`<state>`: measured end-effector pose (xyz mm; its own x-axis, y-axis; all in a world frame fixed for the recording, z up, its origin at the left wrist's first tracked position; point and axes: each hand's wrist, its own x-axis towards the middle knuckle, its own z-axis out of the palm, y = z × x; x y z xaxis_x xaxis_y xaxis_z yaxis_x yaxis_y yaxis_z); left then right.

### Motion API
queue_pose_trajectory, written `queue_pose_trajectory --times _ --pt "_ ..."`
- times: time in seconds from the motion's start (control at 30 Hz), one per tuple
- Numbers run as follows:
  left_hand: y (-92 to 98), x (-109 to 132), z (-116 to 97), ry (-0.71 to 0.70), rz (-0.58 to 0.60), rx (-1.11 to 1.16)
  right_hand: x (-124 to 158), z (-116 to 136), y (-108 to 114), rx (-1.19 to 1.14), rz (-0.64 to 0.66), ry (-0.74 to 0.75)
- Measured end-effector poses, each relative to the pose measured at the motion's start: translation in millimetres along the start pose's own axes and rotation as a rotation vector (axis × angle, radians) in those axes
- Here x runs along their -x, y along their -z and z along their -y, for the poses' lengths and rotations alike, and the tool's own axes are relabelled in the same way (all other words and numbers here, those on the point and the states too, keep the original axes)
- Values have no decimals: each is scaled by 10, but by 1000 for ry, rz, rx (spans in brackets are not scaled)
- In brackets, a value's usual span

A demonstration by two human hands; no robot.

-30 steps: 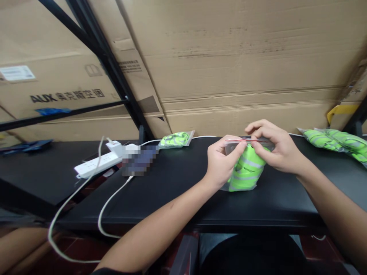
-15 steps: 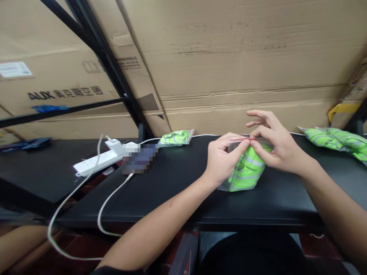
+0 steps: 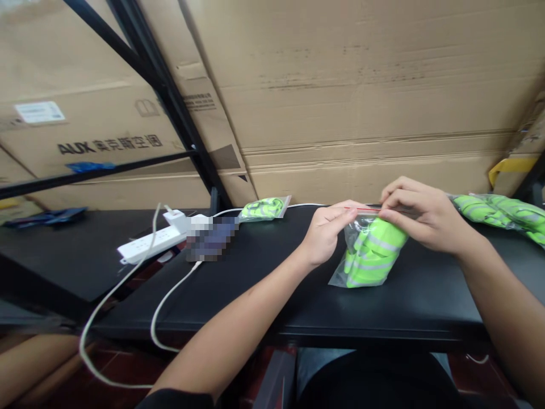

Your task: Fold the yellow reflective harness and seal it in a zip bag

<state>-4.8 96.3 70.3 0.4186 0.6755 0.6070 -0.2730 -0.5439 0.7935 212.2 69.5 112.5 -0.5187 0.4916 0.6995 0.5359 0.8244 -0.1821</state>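
Observation:
A clear zip bag stands on the black table, with folded neon-green fabric and grey reflective strips inside it. Along its top edge runs a red line. My left hand pinches the left end of that edge between thumb and fingers. Farther right on the same edge, my right hand grips it with thumb and forefinger, the other fingers curled above. The bag's right top corner is hidden behind the right hand.
Another green-filled bag lies by the phone and white power strip. More green packs lie at right. A white cable hangs over the table's front edge. Cardboard boxes stand behind; a person's limb shows lower left.
My hands have moved apart along the bag's top edge, the right one sliding rightward with its fingers curling in. The view has shifted slightly.

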Motion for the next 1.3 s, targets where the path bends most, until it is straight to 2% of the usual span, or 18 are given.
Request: queue_pose_trajectory --times 0.13,0.27,0.33,0.43,0.53,0.63,0.73,0.8,0.83,0.9,0.97,1.07,1.2,1.3 --pt "-23 14 18 50 -9 42 12 11 3 -8 30 -90" --pt "-22 30 102 130 -93 114 46 -80 -44 4 -26 -161" --pt "-15 45 159 213 -89 102 80 -175 -48 26 -84 -230" --pt "-39 90 249 346 23 28 131 -326 -39 78 -188 -313" --pt "-111 154 325 405 169 -63 159 -417 -50 110 -245 -361" --pt "-182 201 379 447 212 -98 162 -453 -103 170 -306 -357" --pt "-210 204 425 503 125 42 151 -480 -199 158 -490 -391" --pt "-210 187 458 522 -14 128 142 -485 -292 90 -584 -446" --pt "-207 175 475 517 -92 150 139 -477 -349 61 -586 -467" --pt "-195 151 504 479 -207 181 139 -430 -486 21 -480 -494" --pt "-168 126 524 426 -254 157 146 -349 -641 -76 -317 -523" --pt "-74 85 533 424 -263 -95 162 -224 -849 -349 -131 -661" --pt "158 26 492 482 -292 -397 180 -198 -1010 -542 -29 -882" --pt "300 8 412 505 -293 -593 212 -246 -1098 -593 48 -901"
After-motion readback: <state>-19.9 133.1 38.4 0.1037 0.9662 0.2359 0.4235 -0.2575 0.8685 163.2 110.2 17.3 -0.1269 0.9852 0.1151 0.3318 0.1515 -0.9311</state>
